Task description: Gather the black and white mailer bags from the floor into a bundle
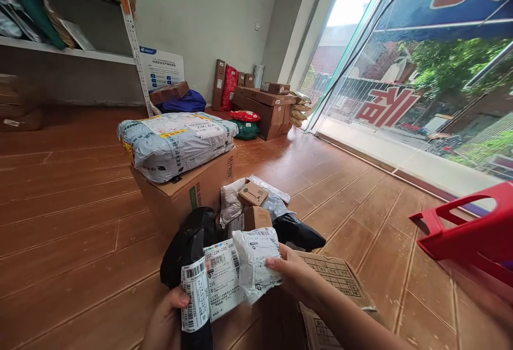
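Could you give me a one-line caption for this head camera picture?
Left hand grips a black parcel, right hand a small white parcel, above a heap of packages on a wooden floor.

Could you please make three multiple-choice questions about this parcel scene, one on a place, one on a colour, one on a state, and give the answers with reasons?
1. Where does the large grey plastic mail bag lie?
A. on top of the big brown cardboard box
B. on the wall shelf
C. inside the red stool

2. What colour is the plastic stool at the right edge?
A. blue
B. red
C. green

3. What is the right hand doing?
A. resting flat on the floor
B. hanging free in the air
C. gripping a small white plastic parcel

Answers:
1 A: the bag rests on the box's top face.
2 B: its frame is plainly red.
3 C: the fingers close over the parcel's edge, while the left hand holds a black wrapped parcel with a barcode label.
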Action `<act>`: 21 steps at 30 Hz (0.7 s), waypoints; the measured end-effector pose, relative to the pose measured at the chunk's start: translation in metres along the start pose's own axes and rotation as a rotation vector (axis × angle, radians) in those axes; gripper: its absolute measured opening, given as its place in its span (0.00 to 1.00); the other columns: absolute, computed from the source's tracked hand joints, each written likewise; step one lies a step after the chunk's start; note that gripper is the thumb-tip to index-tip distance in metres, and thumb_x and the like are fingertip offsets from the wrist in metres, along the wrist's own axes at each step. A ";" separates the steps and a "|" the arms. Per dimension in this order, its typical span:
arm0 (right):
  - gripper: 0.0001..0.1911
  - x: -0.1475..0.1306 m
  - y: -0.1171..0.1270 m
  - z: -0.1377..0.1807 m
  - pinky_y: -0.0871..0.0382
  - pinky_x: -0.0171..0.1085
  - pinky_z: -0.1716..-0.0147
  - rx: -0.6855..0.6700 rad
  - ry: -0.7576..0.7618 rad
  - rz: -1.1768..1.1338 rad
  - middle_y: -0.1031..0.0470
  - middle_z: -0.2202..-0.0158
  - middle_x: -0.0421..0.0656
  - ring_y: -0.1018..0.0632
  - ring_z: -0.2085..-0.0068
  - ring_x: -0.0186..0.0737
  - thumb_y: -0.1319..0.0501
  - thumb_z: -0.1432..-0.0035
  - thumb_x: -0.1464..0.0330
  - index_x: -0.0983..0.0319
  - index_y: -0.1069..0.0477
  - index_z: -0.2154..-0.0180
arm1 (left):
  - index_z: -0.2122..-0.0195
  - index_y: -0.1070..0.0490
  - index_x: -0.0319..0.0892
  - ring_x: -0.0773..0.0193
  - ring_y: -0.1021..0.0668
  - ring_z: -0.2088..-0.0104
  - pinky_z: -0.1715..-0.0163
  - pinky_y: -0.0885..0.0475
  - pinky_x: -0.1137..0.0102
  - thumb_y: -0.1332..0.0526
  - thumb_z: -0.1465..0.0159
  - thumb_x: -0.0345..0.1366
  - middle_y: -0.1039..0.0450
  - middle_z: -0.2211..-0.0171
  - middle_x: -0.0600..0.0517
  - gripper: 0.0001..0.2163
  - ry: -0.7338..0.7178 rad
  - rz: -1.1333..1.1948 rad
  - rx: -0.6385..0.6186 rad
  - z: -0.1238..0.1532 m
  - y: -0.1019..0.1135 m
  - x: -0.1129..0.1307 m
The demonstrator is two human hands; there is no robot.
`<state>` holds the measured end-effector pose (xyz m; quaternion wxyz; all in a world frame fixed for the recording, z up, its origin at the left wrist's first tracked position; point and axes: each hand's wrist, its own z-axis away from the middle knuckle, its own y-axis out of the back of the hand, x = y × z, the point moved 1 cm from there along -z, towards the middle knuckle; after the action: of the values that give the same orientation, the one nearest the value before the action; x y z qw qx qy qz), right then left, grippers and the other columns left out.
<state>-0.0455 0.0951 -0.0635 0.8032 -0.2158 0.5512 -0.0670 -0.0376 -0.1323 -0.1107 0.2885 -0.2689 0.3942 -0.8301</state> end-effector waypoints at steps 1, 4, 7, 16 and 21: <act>0.31 -0.001 0.000 0.003 0.31 0.37 0.60 -0.018 0.006 0.017 0.23 0.58 0.50 0.22 0.59 0.44 0.26 0.63 0.60 0.67 0.30 0.57 | 0.59 0.22 0.44 0.43 0.27 0.48 0.43 0.37 0.53 0.36 0.60 0.34 0.21 0.57 0.50 0.23 0.004 -0.001 -0.010 -0.002 0.001 0.000; 0.32 -0.001 -0.002 0.009 0.31 0.37 0.58 -0.052 0.010 0.107 0.23 0.58 0.49 0.23 0.57 0.44 0.26 0.64 0.62 0.66 0.30 0.57 | 0.64 0.20 0.45 0.44 0.27 0.48 0.44 0.35 0.56 0.36 0.61 0.34 0.21 0.59 0.51 0.19 0.003 0.001 -0.040 -0.004 0.001 -0.001; 0.33 0.004 -0.006 0.011 0.31 0.37 0.58 -0.073 0.011 0.153 0.23 0.57 0.47 0.23 0.57 0.44 0.25 0.66 0.64 0.64 0.32 0.56 | 0.65 0.20 0.42 0.46 0.25 0.50 0.47 0.31 0.61 0.36 0.62 0.34 0.20 0.62 0.50 0.19 -0.006 -0.032 -0.049 -0.001 -0.002 -0.004; 0.39 0.037 -0.013 0.009 0.33 0.45 0.51 -0.040 -0.090 0.008 0.24 0.57 0.48 0.24 0.53 0.50 0.25 0.69 0.64 0.64 0.36 0.52 | 0.60 0.23 0.40 0.42 0.24 0.52 0.51 0.29 0.55 0.40 0.59 0.35 0.20 0.63 0.47 0.22 0.082 -0.115 0.034 0.002 -0.015 -0.013; 0.37 0.036 -0.006 0.007 0.33 0.46 0.50 0.071 -0.004 0.197 0.27 0.51 0.50 0.25 0.51 0.50 0.26 0.67 0.64 0.64 0.37 0.54 | 0.60 0.23 0.46 0.51 0.31 0.43 0.41 0.41 0.61 0.34 0.57 0.33 0.23 0.54 0.54 0.20 -0.100 -0.208 0.018 0.002 -0.016 0.004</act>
<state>-0.0245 0.0790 -0.0893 0.8141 -0.1320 0.5655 -0.0070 -0.0430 -0.1276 -0.0953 0.2224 -0.3471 0.3419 -0.8445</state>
